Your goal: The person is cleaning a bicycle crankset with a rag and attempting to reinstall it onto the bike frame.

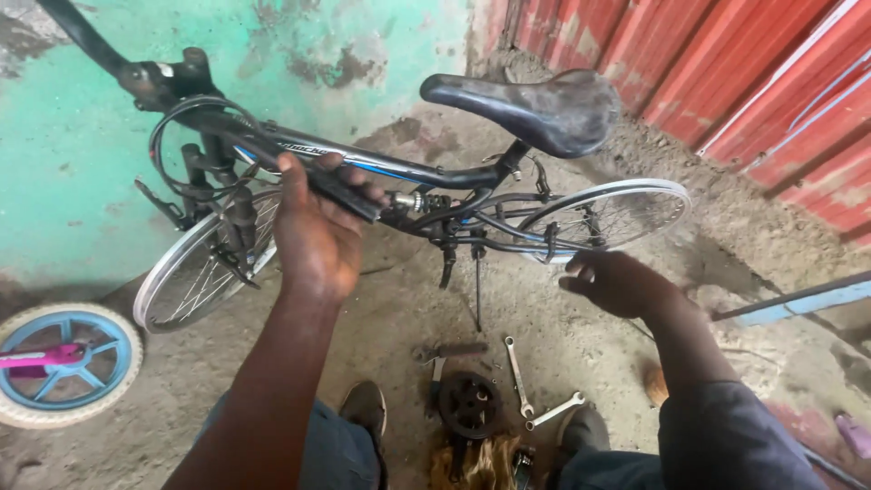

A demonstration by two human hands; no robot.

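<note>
Knees in dark trousers and two worn shoes (366, 406) fill the bottom edge, with the person's forearms reaching up from them. Clasped in the left hand (318, 227) is a black pedal (349, 192), the fingers wrapped over its top and the thumb beneath, held up just in front of the bicycle's top tube. That bicycle (408, 172) stands on its kickstand on the dirt floor, black-framed, with a scuffed black saddle (535, 107) at upper right, handlebars and looped cables at upper left, and silver-rimmed wheels front (195, 272) and rear (617, 213). The right hand (617, 283) hovers lower, near the rear wheel, palm down, fingers loosely spread and holding nothing.

On the floor between the feet lies a black chainring with crank (469, 404). Just beside it to the right rest two silver spanners (519, 377), one nearly upright in the view, the other (555, 410) slanting. A dark bar-shaped tool (454, 349) lies just above the chainring.

Farther out, a small child's wheel (68, 363) with blue spokes, a pale tyre and a pink part lies at the far left. Behind the bicycle rises a flaking green wall (91, 136), and red corrugated sheeting (771, 82) closes the upper right corner.
</note>
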